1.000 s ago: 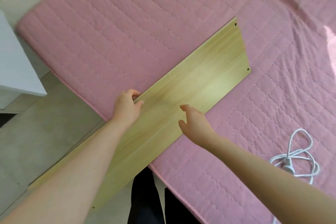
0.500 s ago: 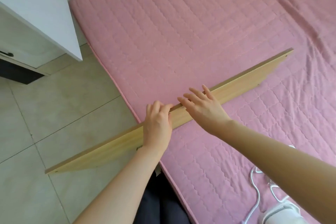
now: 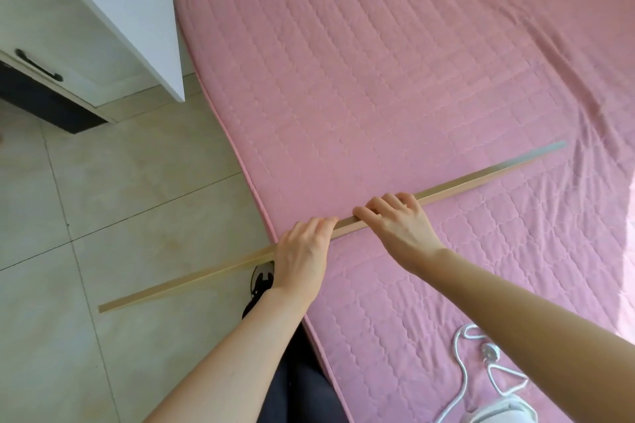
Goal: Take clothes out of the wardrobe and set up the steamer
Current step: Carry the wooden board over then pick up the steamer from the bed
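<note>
Board [image 3: 481, 176] edge-up; left grip [image 3: 302, 254], right grip [image 3: 395, 227] adjacent at mid-length.

The left hand [image 3: 302, 251] and right hand [image 3: 395, 223] grip a wooden board [image 3: 481, 177] edge-on over the mattress [image 3: 378, 79].

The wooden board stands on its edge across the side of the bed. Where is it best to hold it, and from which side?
Grip the wooden board by its upper long edge near the middle, from above, fingers curled over it. It is long, thin, and one end overhangs the floor, so two hands set apart there, like the left hand and right hand, should balance it.
</note>
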A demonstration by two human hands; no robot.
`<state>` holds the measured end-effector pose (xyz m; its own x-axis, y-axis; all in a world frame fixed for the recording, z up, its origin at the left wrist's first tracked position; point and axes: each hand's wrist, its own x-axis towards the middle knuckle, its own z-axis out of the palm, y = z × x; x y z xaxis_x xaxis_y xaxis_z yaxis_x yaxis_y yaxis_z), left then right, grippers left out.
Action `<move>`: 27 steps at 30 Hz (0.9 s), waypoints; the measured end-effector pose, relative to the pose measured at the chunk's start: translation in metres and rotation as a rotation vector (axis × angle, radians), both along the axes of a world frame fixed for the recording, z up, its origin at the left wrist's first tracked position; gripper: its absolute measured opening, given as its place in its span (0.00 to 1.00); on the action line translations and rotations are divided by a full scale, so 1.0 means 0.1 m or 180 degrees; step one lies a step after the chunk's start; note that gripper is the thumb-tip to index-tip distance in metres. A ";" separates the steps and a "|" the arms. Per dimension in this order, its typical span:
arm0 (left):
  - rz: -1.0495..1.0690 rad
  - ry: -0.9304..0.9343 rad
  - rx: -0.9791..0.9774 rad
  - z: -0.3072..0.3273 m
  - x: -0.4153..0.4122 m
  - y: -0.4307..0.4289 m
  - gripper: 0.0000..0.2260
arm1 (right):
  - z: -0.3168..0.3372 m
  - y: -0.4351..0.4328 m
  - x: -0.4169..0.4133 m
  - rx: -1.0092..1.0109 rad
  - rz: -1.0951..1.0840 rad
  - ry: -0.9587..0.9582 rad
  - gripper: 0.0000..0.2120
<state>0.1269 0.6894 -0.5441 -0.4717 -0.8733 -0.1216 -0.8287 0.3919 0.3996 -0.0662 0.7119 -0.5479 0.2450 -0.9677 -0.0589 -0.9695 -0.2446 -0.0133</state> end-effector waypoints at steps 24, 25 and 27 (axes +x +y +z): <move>0.0475 0.0433 -0.1105 1.92 1.23 0.21 0.22 | 1.87 0.00 1.20 -0.0523 -0.0033 -0.1007 0.24; 0.0513 0.0456 -0.1106 1.99 1.32 0.20 0.22 | 1.93 -0.02 1.29 -0.0545 -0.0037 -0.1077 0.23; 0.0582 0.0489 -0.1108 2.11 1.50 0.19 0.21 | 2.05 -0.06 1.49 -0.0565 -0.0012 -0.1214 0.22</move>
<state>0.2768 0.7089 -0.3333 -0.2948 -0.9208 0.2553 -0.8381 0.3775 0.3938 0.0831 0.7058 -0.3426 0.2135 -0.9556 0.2031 -0.9042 -0.2720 -0.3292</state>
